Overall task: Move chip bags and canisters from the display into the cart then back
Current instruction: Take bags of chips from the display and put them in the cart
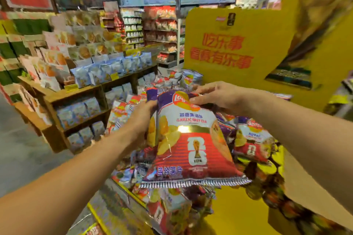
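Note:
A big purple, white and red chip bag (191, 139) marked garlic butter is held up in the middle of the head view, over a heap of similar bags. My left hand (143, 118) grips its left edge, thumb on the front. My right hand (215, 95) holds its top right corner near the logo, fingers curled over the bag. A second bag seems to lie behind it on the left. More chip bags (252, 139) fill the yellow display (238, 213) below and to the right. No canisters or cart can be made out.
A tall yellow promotional board (235, 44) with red lettering stands right behind the heap. To the left, wooden shelves (76, 97) carry blue and white snack bags. Grey floor (23, 149) runs along the lower left. Further shelving lines the back wall.

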